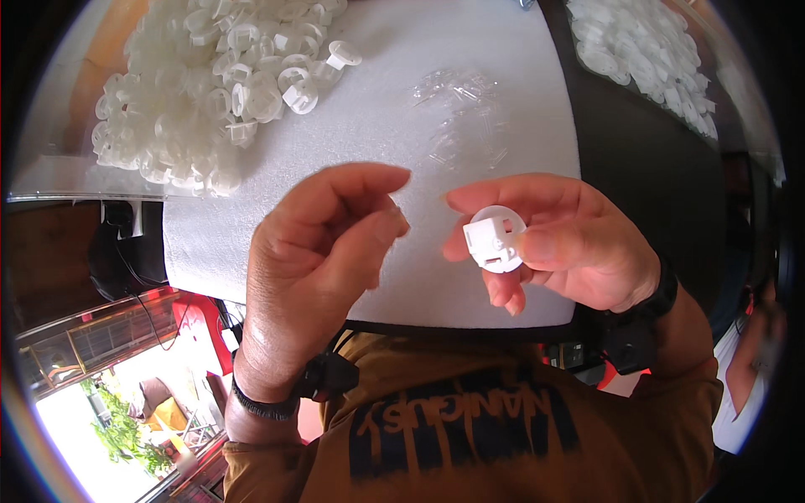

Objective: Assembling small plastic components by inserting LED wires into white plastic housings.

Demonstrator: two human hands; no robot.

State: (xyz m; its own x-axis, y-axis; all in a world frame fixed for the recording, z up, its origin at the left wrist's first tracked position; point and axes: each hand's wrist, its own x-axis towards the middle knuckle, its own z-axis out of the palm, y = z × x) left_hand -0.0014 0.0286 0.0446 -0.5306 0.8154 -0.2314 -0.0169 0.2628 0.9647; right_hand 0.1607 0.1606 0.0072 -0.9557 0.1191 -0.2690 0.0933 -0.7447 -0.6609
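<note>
Between the thumb and fingers of my right hand (579,247) sits a small white plastic part (493,241), with a round flange and a boxy, slotted body. My left hand (323,251) is raised to the left of it, apart from the part. Its index finger and thumb stand apart with nothing visible between them; the other fingers are curled and mostly hidden. Beyond my hands, several thin clear plastic pieces (457,88) lie loose on the white foam sheet (369,126).
A large heap of similar white round parts (218,84) fills the far left. At the far right, a bag of white pieces (646,59) rests on the dark table (637,176). Another person's arm (742,356) shows at the right edge. A red object (201,331) stands at lower left.
</note>
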